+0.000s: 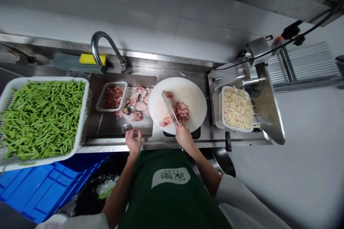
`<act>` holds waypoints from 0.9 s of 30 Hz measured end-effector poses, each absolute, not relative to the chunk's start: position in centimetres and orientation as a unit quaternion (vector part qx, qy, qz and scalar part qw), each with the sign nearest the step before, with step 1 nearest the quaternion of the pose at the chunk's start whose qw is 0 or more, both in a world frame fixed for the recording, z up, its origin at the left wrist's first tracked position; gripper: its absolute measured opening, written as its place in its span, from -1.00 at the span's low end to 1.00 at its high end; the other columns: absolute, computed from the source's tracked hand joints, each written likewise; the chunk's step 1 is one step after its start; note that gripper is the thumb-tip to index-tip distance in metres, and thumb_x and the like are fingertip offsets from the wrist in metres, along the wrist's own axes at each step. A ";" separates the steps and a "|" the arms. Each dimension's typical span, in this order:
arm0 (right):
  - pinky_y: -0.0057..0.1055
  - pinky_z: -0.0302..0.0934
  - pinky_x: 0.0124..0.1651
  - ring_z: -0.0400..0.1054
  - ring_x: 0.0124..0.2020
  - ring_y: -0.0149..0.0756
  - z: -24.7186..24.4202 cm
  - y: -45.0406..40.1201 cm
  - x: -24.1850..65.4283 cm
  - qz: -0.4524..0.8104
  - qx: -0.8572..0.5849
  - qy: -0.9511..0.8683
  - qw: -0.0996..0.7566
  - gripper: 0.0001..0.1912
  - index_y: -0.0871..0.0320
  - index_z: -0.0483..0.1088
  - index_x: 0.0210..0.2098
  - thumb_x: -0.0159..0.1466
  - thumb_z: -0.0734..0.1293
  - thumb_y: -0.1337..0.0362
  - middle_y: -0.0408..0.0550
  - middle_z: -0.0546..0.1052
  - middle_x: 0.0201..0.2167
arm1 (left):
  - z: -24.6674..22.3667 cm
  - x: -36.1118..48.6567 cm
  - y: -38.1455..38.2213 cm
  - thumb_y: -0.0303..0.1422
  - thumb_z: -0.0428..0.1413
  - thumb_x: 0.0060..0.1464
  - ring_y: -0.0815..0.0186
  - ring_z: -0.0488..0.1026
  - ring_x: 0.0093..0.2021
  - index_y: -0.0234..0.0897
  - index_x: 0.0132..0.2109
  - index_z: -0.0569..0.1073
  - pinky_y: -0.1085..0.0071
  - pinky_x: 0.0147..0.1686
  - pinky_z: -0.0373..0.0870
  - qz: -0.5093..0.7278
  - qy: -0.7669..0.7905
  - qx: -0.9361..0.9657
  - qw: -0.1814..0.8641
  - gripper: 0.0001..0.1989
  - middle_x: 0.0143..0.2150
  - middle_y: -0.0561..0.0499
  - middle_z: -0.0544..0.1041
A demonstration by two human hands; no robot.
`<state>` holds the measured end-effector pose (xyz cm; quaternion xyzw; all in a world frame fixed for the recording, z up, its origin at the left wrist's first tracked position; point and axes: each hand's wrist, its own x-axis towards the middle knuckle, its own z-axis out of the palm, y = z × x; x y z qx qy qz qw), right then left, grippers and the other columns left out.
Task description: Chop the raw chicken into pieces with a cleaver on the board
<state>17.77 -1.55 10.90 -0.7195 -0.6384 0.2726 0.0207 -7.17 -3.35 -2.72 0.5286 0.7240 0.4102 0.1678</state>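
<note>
My right hand [184, 136] is closed round the handle of a cleaver [170, 107], whose blade lies over the round white cutting board [192, 89]. Right of the blade sits a heap of chopped raw meat [182, 111]. A larger meat piece [166, 121] rests on the board left of the blade, and another piece shows partly behind its far end. Over the sink's front edge my left hand [133, 141] hangs with fingers apart and nothing in them. Several raw chicken pieces [141, 105] lie in the sink beyond it.
A white basket [86, 114] of cut green beans stands left. Inside the sink [107, 128] is a small white basket [99, 104] with chopped meat, under a curved faucet [98, 43]. Bean sprouts [238, 109] fill a container at right beside a metal machine [271, 114]. Blue crates [45, 189] stand below left.
</note>
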 end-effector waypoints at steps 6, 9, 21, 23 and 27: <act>-0.33 0.29 -0.05 0.49 -0.09 -0.08 9.6 -1.3 16.0 0.306 -0.707 -0.637 -0.035 -0.65 0.29 0.42 0.04 0.44 0.09 0.34 0.22 0.59 -0.12 | -3.0 -7.9 -5.1 -0.19 0.07 0.19 0.26 0.42 -0.30 -0.29 -0.16 0.51 0.38 -0.38 0.34 0.418 0.745 0.479 0.203 -0.74 -0.22 -0.08 0.46; -0.32 0.28 -0.02 0.49 -0.07 -0.09 9.7 -1.0 15.9 0.287 -0.701 -0.652 -0.025 -0.64 0.29 0.38 0.13 0.43 0.13 0.33 0.19 0.59 -0.12 | -2.3 -8.4 -4.6 -0.21 0.07 0.19 0.27 0.40 -0.30 -0.30 -0.16 0.51 0.39 -0.37 0.34 0.431 0.752 0.466 0.180 -0.75 -0.21 -0.08 0.46; -0.41 0.22 -0.02 0.48 -0.03 -0.14 9.2 1.6 16.3 0.301 -0.685 -0.663 0.000 -0.66 0.26 0.42 0.09 0.44 0.16 0.27 0.16 0.60 -0.11 | 0.0 -7.6 -2.1 -0.27 0.07 0.22 0.32 0.35 -0.35 -0.29 -0.24 0.50 0.37 -0.28 0.35 0.479 0.725 0.475 0.141 -0.80 -0.32 -0.01 0.44; -0.41 0.21 -0.03 0.48 -0.03 -0.14 9.8 1.8 17.2 0.285 -0.688 -0.667 0.030 -0.63 0.26 0.40 0.11 0.45 0.14 0.23 0.16 0.60 -0.09 | 1.2 -7.7 -0.3 -0.26 0.07 0.22 0.32 0.37 -0.33 -0.29 -0.22 0.50 0.38 -0.27 0.35 0.499 0.720 0.464 0.132 -0.80 -0.31 -0.01 0.44; -0.44 0.21 -0.07 0.48 -0.08 -0.18 9.3 1.2 18.3 0.339 -0.642 -0.687 0.022 -0.70 0.21 0.49 -0.03 0.43 0.20 0.20 0.08 0.61 -0.14 | 5.0 -8.1 5.2 -0.25 0.07 0.22 0.34 0.40 -0.28 -0.30 -0.17 0.51 0.42 -0.24 0.36 0.551 0.694 0.453 0.101 -0.78 -0.25 -0.01 0.47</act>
